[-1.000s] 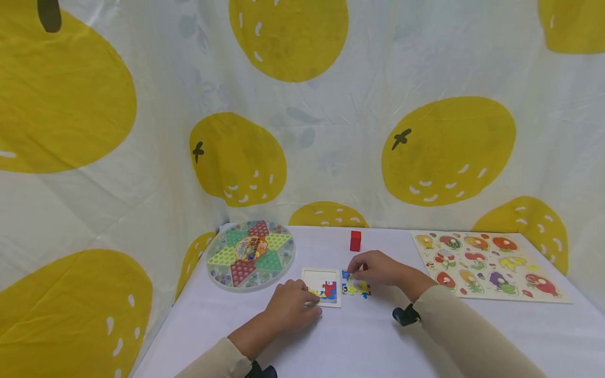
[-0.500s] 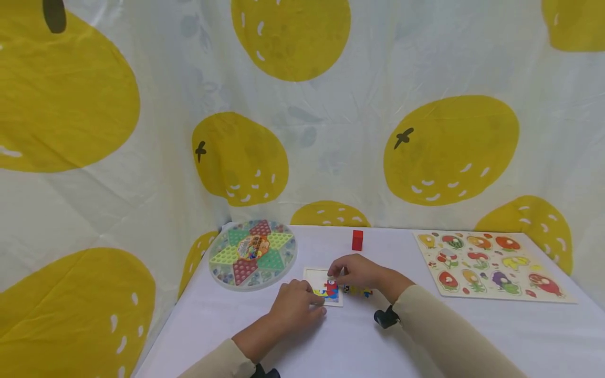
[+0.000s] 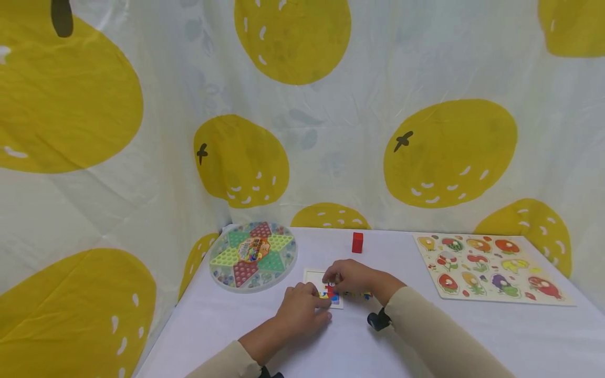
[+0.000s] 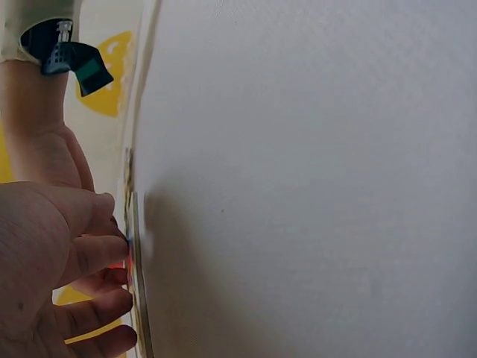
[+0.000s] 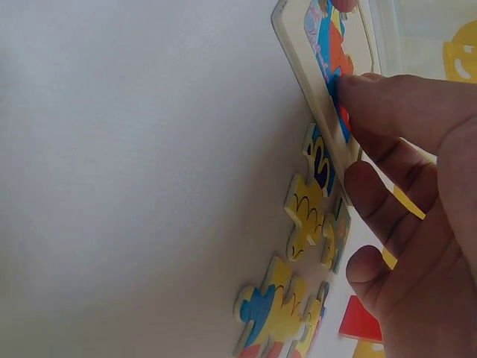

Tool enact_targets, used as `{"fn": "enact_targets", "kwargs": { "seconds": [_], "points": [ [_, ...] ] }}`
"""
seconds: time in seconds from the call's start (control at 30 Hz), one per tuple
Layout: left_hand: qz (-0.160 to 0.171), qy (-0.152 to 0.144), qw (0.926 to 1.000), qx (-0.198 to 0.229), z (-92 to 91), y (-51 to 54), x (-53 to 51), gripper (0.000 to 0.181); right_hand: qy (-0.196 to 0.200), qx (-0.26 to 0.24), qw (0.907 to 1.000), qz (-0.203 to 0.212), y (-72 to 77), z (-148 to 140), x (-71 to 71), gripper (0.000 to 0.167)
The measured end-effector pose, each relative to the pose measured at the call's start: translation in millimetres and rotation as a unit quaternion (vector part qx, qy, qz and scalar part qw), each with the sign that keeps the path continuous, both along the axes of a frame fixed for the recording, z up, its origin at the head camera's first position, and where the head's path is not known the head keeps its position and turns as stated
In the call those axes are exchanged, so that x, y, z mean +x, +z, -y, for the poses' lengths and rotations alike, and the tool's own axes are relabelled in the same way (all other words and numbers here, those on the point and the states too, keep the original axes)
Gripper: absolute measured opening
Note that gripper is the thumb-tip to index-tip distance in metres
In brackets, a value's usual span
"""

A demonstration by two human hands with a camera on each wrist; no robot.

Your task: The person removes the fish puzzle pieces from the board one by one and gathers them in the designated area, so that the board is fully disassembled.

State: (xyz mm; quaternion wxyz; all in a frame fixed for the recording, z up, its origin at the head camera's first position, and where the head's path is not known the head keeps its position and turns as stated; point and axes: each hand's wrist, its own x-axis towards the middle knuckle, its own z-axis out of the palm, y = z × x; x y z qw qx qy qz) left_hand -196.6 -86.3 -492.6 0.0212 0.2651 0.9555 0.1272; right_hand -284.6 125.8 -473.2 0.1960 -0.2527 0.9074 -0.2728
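Note:
A small jigsaw puzzle sits in a pale wooden frame tray at the middle of the table. My left hand rests on the tray's left side, its fingers spread and touching it in the left wrist view. Over the tray, my right hand pinches a puzzle piece with thumb and index finger against the fitted pieces; the fingers hide much of it. Several loose puzzle pieces, yellow and blue, lie just right of the tray, partly under the right hand in the head view.
Behind the tray stands a red block. A round Chinese checkers board lies at the back left. A wooden fruit puzzle board lies at the right. A fruit-print curtain hangs behind the table.
My right hand has moved left from the loose pieces to the tray, then slightly lower over it. The left hand stays on the tray's left side.

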Motion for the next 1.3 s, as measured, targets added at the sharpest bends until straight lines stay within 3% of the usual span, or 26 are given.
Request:
{"fn": "enact_targets", "kwargs": {
  "seconds": [0.27, 0.5, 0.77, 1.3],
  "points": [
    [-0.002, 0.009, 0.9999, -0.011, -3.6, 0.8, 0.8, 0.031, 0.009, 0.002, 0.9999, -0.003, -3.8, 0, -2.7, 0.022],
    [-0.013, 0.021, 0.9997, 0.000, -5.5, 0.4, -5.6, 0.023, 0.017, 0.016, 0.9996, -0.014, -5.4, 2, -4.6, 0.022],
    [0.003, 0.026, 0.9996, 0.007, -5.0, -2.9, -11.1, 0.027, 0.015, 0.022, 0.9996, -0.003, 1.0, 7, 1.0, 0.021],
    [0.008, 0.028, 0.9995, 0.011, -3.6, -2.8, -7.7, 0.031, 0.018, 0.027, 0.9995, -0.003, -2.0, 8, -0.4, 0.027]
  ]
}}
